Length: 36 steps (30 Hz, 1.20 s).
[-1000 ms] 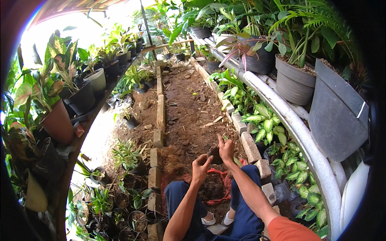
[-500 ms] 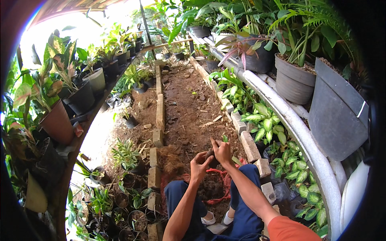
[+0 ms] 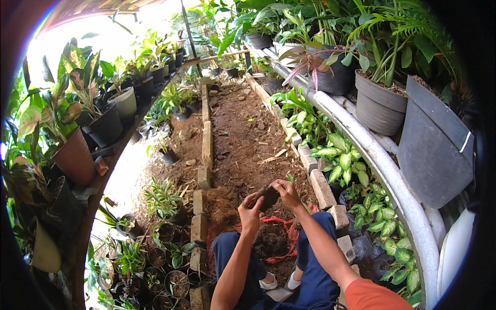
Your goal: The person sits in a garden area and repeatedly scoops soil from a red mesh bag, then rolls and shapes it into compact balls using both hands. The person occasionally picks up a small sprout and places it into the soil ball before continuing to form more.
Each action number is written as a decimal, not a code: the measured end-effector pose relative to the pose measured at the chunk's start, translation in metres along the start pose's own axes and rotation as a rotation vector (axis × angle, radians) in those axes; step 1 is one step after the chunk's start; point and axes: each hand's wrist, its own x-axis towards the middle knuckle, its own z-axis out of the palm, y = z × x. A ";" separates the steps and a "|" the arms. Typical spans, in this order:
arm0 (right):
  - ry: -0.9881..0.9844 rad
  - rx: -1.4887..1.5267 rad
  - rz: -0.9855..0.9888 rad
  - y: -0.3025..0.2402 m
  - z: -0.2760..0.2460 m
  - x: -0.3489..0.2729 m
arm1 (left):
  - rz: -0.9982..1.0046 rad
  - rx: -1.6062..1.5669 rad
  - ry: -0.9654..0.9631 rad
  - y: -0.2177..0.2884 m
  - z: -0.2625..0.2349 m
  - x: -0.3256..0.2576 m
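Bag point(image 3: 268, 196): small dark grow bag, held up over soil pile point(image 3: 269, 240), betw. knees.
L hand point(image 3: 250, 211): fingers curled on bag's left edge.
R hand point(image 3: 287, 192): pinching its top/right rim.
Handling: prob. thin, floppy, light; collapses unless rim is held both sides. Grip at rim, not the wall.
Edges: brick line point(image 3: 323, 188) close on R, bricks point(image 3: 199, 230) on L.
Room: open dirt bed point(image 3: 243, 139) ahead; pots point(image 3: 155, 268) crowd L.
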 end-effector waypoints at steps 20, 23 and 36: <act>-0.158 -0.325 -0.056 -0.010 0.015 -0.009 | -0.107 -0.155 0.036 -0.008 -0.009 0.007; -0.177 -0.190 -0.056 -0.015 0.015 -0.010 | -0.093 -0.148 0.008 -0.006 -0.011 0.007; -0.010 0.175 0.256 0.027 0.008 0.000 | -0.178 -0.029 -0.038 -0.005 -0.021 0.009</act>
